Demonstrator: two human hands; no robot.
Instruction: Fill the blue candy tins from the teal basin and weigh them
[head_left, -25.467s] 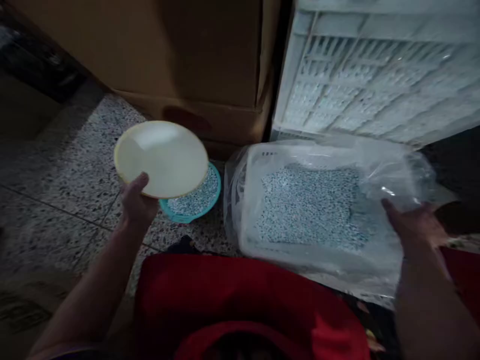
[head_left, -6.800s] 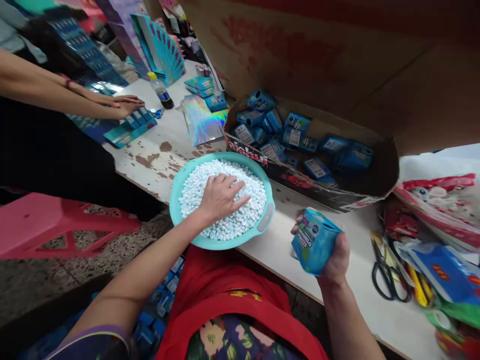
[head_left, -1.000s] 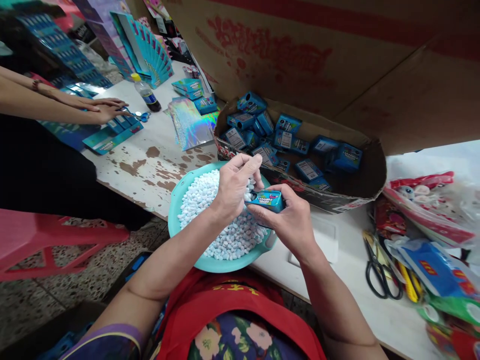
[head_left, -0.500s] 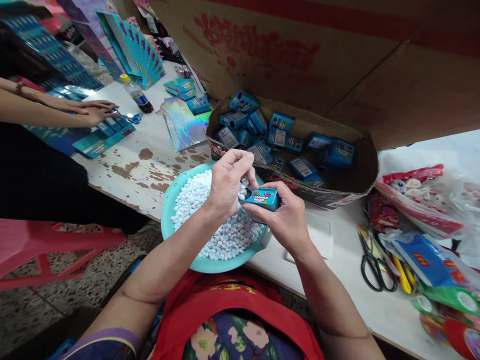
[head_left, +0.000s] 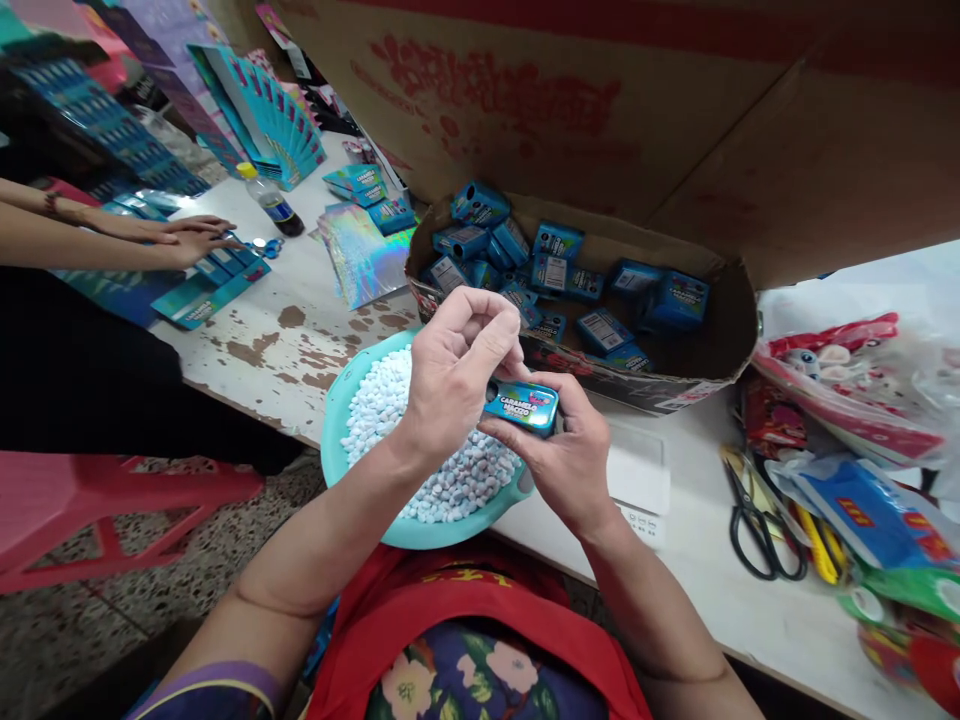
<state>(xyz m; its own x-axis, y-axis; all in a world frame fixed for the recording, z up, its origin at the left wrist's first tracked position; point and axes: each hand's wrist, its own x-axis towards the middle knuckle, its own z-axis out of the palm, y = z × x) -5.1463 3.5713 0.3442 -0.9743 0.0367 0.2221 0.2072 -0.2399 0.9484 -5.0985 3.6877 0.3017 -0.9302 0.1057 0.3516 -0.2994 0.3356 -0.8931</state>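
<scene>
My right hand (head_left: 568, 455) grips a small blue candy tin (head_left: 521, 405) labelled "CARAMELO MACIZO", thumb below and fingers along its far side. A dark opening shows at the tin's left end. Right by that end, my left hand (head_left: 461, 375) is closed, thumb and fingertips pressed together; whatever is inside it is hidden. Both hands are over a turquoise basin (head_left: 337, 410) filled with small white candies (head_left: 379, 405). Behind them, a low cardboard box (head_left: 660, 385) holds several more blue tins (head_left: 679, 300).
An electronic scale (head_left: 637, 465) lies right of the basin, with black scissors (head_left: 757, 525) and plastic bags (head_left: 862, 510) farther right. At left, another person's hands (head_left: 184, 240) rest on blue cartons beside a bottle (head_left: 274, 200). A tall cardboard panel (head_left: 525, 110) rises behind the box.
My left hand has shifted slightly up, its fingers curled more tightly. White candies seen at the tin's opening before no longer show there. The tin has tilted a little, showing more of its label.
</scene>
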